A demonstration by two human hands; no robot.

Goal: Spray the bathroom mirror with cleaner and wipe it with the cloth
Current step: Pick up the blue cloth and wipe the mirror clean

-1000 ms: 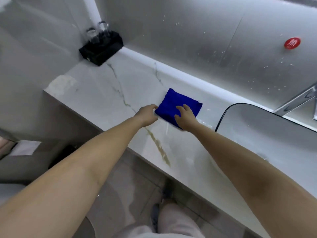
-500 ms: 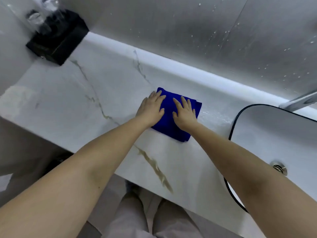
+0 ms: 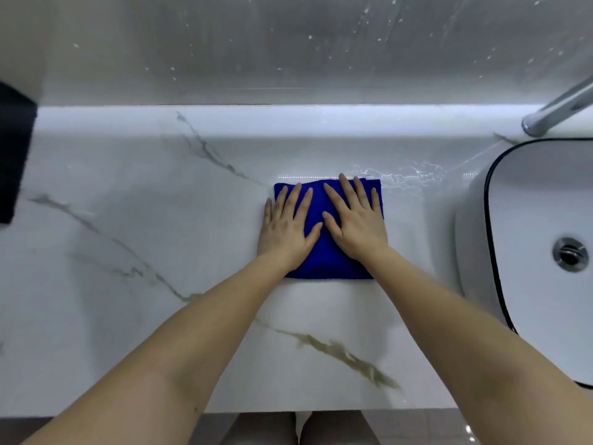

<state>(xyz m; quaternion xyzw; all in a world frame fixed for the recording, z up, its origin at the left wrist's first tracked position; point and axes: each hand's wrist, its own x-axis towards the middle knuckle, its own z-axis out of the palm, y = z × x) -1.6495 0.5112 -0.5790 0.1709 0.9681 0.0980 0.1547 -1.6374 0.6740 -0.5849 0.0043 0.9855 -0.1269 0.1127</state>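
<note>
Cloth (image 3: 327, 264): deep blue, folded into a flat rectangle, lying on white marble-look tabletop (image 3: 160, 220) w/ grey and brownish veins, near left of basin (image 3: 475, 220). Wet film (image 3: 404, 175) on tabletop btwn cloth's far corner and basin. Chrome tap (image 3: 558, 107) by basin's far rim; grey wall panel (image 3: 288, 53) behind, flecked w/ droplets. Black box (image 3: 12, 155) well left of basin, at frame edge. L hand (image 3: 285, 226) and R hand (image 3: 356, 223) both flat on cloth, fingers (image 3: 296, 197) straight, spread, pressing down, gripping nothing; L little finger on tabletop past cloth's edge.
</note>
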